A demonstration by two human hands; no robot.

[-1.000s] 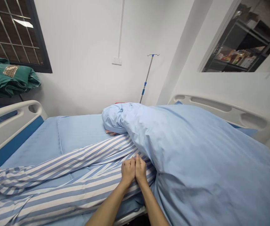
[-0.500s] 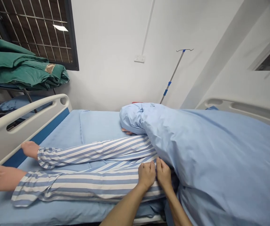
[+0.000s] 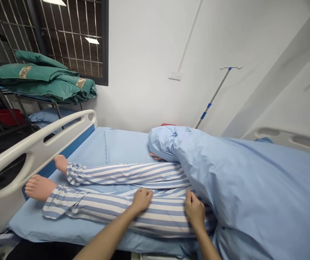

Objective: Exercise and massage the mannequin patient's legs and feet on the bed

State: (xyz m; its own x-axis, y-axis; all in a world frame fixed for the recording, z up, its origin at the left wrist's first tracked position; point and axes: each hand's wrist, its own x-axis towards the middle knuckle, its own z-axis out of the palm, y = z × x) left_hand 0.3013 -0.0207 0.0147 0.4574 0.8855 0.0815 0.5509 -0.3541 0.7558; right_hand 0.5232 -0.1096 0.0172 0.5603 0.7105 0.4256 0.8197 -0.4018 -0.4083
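Observation:
Striped blue-and-white trousers [image 3: 97,204] clothe a lying figure that looks like a manikin, its bare feet [image 3: 39,187] at the left. My left hand [image 3: 142,199] is closed over the nearer trouser leg, around knee height. Farther up the same leg, beside the quilt's edge, my right hand [image 3: 195,209] is curled closed against the cloth. The fingertips of both hands are hidden, so whether they pinch fabric cannot be seen. A light blue quilt [image 3: 252,187] covers the figure's upper body. One hand of the figure [image 3: 156,156] peeks out under the quilt.
The bed's light blue sheet [image 3: 127,144] reaches a pale footboard [image 3: 60,135] at the left and a headboard [image 3: 303,142] at the right. Behind the bed rises an IV pole [image 3: 214,97]. Green folded bedding [image 3: 43,81] lies on a rack by the barred window.
My left hand has moved along the leg toward the feet, away from my right hand. The right hand stays near the quilt's edge. The view has turned left.

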